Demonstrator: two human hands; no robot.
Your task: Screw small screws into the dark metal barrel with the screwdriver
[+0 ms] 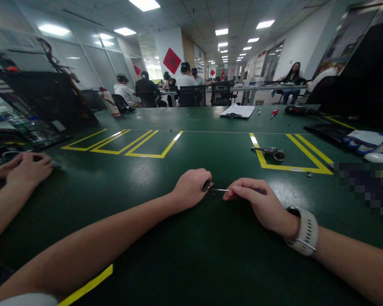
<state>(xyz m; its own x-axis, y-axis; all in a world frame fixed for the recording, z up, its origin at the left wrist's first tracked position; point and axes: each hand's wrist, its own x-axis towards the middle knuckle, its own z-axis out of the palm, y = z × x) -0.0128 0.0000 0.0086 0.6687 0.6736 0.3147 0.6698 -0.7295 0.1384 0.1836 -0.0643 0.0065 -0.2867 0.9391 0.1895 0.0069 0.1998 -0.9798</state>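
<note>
Many ceiling lights point(144, 4); green table point(140, 176), yellow tape point(153, 156); right hand point(264, 203) holds screwdriver point(219, 190).

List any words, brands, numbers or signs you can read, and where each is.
No text here is legible.
Red diamond sign on the pillar: markings too blurred to read.
Papers on the clipboard: too small.
Strip label on the yellow tape: too small.
Background wall posters: too small.
</note>
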